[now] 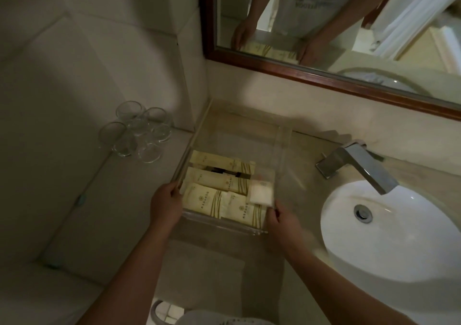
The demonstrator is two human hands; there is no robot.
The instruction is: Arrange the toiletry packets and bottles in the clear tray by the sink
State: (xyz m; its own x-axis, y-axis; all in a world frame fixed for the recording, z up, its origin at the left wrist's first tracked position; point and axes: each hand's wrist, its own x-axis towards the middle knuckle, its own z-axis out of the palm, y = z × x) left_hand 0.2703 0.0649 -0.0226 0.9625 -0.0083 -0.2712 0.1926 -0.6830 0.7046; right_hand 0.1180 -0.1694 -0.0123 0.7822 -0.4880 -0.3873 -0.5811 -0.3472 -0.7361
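A clear tray [282, 150] lies on the counter left of the sink, reaching back to the wall. Several cream toiletry packets [204, 200] with gold stripes lie side by side in its near half, and a small white packet [260, 195] rests at their right end. A dark gap shows between two packets. My left hand [166, 203] grips the tray's left wall near the front corner. My right hand [280, 221] holds the tray's front right corner, fingers beside the white packet. No bottles show.
A white oval sink [399, 237] with a chrome faucet [361, 167] is on the right. Several upturned clear glasses [138, 131] stand on the ledge at left. A wood-framed mirror [324, 80] hangs behind. A slipper [167, 311] shows on the floor below.
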